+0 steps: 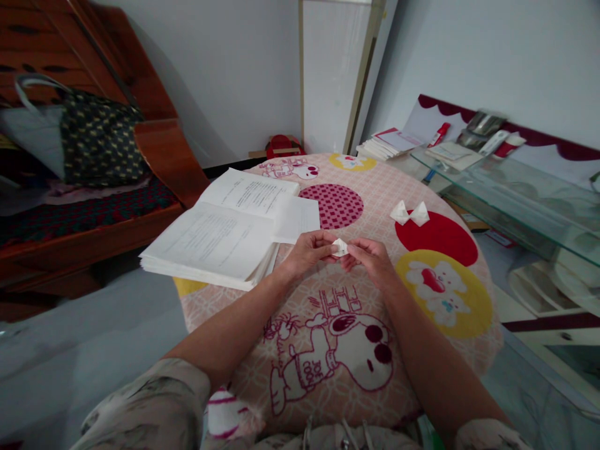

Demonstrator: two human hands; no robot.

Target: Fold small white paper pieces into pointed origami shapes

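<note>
A small piece of folded white paper (pixel 340 247) is pinched between my two hands above the round table. My left hand (pixel 309 251) grips its left edge with thumb and fingers. The thumb and fingertips of my right hand (pixel 370 256) close on its right side. To the right, a white folded-paper shape with two pointed halves (pixel 410 214) sits on the tablecloth by a red circle. An open book (pixel 220 231) lies left of my hands, and a loose white sheet (pixel 300 220) rests along its right side.
The patterned tablecloth (pixel 328 369) covers the round table. A glass shelf (pixel 529 200) with a cup (pixel 509 145) and other items stands to the right. Papers (pixel 387 144) are stacked at the back right. On the left, a wooden bench (pixel 162 150) holds a dark patterned bag (pixel 100 137).
</note>
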